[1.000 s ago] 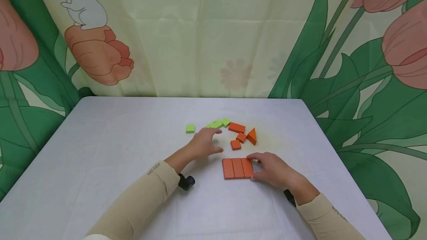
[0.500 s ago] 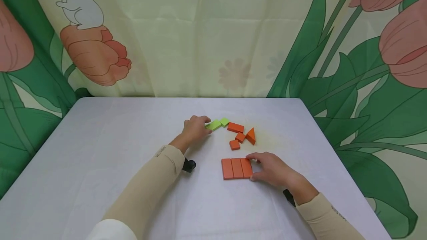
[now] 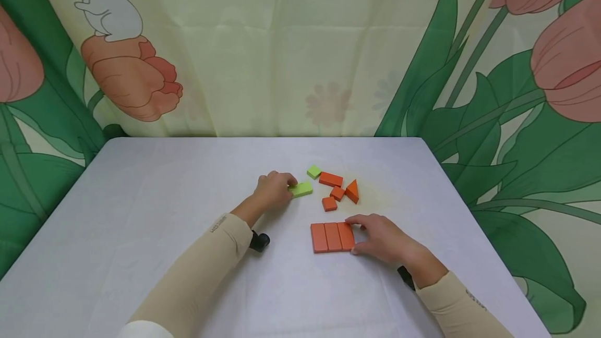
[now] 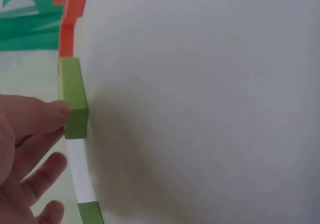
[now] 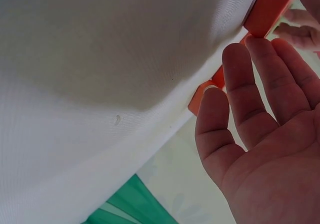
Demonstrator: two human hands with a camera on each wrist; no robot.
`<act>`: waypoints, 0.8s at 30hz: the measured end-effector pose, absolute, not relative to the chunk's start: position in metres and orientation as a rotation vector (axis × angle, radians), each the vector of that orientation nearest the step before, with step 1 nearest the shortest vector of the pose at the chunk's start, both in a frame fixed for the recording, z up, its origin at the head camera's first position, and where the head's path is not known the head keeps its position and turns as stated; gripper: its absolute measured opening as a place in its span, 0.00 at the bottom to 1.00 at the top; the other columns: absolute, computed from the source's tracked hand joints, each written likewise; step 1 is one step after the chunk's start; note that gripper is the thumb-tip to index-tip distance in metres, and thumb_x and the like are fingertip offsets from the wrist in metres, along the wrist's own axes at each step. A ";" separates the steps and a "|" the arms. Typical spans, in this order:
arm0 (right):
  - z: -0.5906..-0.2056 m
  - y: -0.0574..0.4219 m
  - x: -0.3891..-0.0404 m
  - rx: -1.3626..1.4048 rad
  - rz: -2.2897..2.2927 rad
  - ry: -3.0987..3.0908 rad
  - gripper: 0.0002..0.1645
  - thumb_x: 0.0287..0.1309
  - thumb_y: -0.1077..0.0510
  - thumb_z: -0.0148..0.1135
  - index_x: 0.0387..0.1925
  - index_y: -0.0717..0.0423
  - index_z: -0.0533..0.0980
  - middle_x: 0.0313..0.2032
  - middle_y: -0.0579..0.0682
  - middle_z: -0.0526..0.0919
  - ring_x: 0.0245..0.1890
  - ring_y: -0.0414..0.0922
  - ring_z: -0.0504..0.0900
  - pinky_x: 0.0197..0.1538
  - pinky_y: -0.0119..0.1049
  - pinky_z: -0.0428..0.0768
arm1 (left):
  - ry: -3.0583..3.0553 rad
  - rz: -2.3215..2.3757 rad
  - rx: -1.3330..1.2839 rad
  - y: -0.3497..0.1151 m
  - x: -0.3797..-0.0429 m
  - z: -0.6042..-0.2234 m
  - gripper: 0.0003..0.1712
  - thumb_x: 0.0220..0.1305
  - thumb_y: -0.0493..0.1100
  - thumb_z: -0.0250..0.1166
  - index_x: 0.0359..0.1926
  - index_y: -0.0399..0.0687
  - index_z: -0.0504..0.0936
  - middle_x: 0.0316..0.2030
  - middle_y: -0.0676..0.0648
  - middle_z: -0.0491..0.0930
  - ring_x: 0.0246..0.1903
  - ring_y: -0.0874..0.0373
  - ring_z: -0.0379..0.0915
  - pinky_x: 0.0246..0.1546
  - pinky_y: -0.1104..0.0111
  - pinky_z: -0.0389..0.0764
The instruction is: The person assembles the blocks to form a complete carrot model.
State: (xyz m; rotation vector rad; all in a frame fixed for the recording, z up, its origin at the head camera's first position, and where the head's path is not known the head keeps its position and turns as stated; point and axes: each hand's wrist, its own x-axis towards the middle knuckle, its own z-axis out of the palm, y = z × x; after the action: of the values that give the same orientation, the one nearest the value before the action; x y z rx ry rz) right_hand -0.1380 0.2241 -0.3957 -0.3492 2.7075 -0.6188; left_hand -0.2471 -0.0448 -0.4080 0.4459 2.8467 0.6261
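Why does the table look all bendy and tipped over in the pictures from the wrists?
Both wrist views sit very close with a wide lens, so the table edge curves. In the left wrist view the green block looks soft and blurry; the head view shows it sharp and flat.

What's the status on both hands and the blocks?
Left hand pinching green block. Right hand open, resting against the orange row. Loose orange blocks lie between green block and row.
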 end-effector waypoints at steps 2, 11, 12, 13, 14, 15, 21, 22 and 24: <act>-0.396 0.224 -0.138 -0.340 -0.616 2.704 0.37 0.50 0.55 0.78 0.63 0.49 0.76 0.48 0.45 0.80 0.48 0.46 0.75 0.51 0.46 0.78 | 2.778 0.675 0.492 -0.045 -0.239 -0.408 0.16 0.65 0.36 0.67 0.54 0.47 0.85 0.50 0.49 0.83 0.55 0.51 0.74 0.59 0.56 0.70; -0.396 0.226 -0.138 -0.318 -0.627 2.690 0.37 0.50 0.54 0.78 0.63 0.49 0.76 0.49 0.46 0.79 0.49 0.47 0.75 0.52 0.47 0.78 | 2.605 0.777 0.682 -0.040 -0.209 -0.410 0.16 0.65 0.32 0.66 0.53 0.44 0.84 0.48 0.50 0.84 0.53 0.54 0.76 0.58 0.61 0.75; -0.396 0.226 -0.138 -0.325 -0.629 2.691 0.37 0.50 0.55 0.78 0.63 0.49 0.76 0.49 0.46 0.79 0.49 0.47 0.75 0.51 0.47 0.78 | 2.594 0.780 0.683 -0.039 -0.207 -0.409 0.16 0.65 0.32 0.66 0.53 0.44 0.84 0.49 0.50 0.84 0.53 0.54 0.76 0.58 0.61 0.75; -0.396 0.226 -0.138 -0.330 -0.630 2.694 0.37 0.50 0.55 0.78 0.63 0.50 0.76 0.49 0.46 0.79 0.49 0.47 0.75 0.52 0.47 0.78 | 2.588 0.784 0.689 -0.038 -0.207 -0.409 0.16 0.65 0.32 0.66 0.53 0.44 0.84 0.49 0.50 0.84 0.54 0.54 0.76 0.58 0.61 0.75; -0.396 0.226 -0.138 -0.338 -0.630 2.698 0.37 0.50 0.55 0.78 0.63 0.50 0.76 0.49 0.46 0.80 0.49 0.47 0.75 0.52 0.47 0.78 | 2.582 0.789 0.694 -0.037 -0.206 -0.409 0.16 0.65 0.33 0.66 0.53 0.45 0.84 0.49 0.50 0.84 0.54 0.54 0.76 0.58 0.61 0.75; -0.396 0.226 -0.138 -0.346 -0.630 2.701 0.37 0.50 0.55 0.78 0.63 0.50 0.76 0.49 0.46 0.80 0.49 0.47 0.75 0.52 0.47 0.78 | 2.577 0.793 0.702 -0.036 -0.206 -0.410 0.16 0.65 0.33 0.67 0.53 0.45 0.84 0.49 0.50 0.84 0.54 0.54 0.76 0.58 0.61 0.75; -0.398 0.226 -0.139 -0.376 -0.626 2.713 0.37 0.50 0.55 0.78 0.63 0.51 0.76 0.49 0.46 0.80 0.48 0.47 0.75 0.52 0.48 0.77 | 2.568 0.809 0.741 -0.025 -0.209 -0.412 0.15 0.65 0.33 0.67 0.53 0.45 0.84 0.48 0.51 0.84 0.52 0.56 0.76 0.57 0.63 0.75; -0.398 0.226 -0.139 -0.378 -0.628 2.713 0.37 0.50 0.55 0.78 0.63 0.51 0.76 0.49 0.46 0.80 0.48 0.47 0.75 0.52 0.48 0.77 | 2.569 0.807 0.746 -0.023 -0.210 -0.413 0.15 0.65 0.33 0.67 0.53 0.45 0.84 0.48 0.51 0.84 0.52 0.56 0.77 0.57 0.63 0.76; -0.398 0.226 -0.140 -0.377 -0.633 2.712 0.37 0.50 0.55 0.78 0.63 0.51 0.76 0.49 0.46 0.80 0.49 0.47 0.75 0.52 0.48 0.77 | 2.573 0.809 0.749 -0.019 -0.211 -0.413 0.15 0.65 0.33 0.67 0.53 0.44 0.84 0.47 0.51 0.84 0.51 0.56 0.77 0.56 0.63 0.76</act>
State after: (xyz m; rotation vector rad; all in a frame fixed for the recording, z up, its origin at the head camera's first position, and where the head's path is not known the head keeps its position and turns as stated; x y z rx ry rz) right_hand -0.1395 0.2258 -0.3980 -0.3765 2.7125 -0.6335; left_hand -0.2114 -0.0185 -0.4132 0.7489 2.5728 0.8093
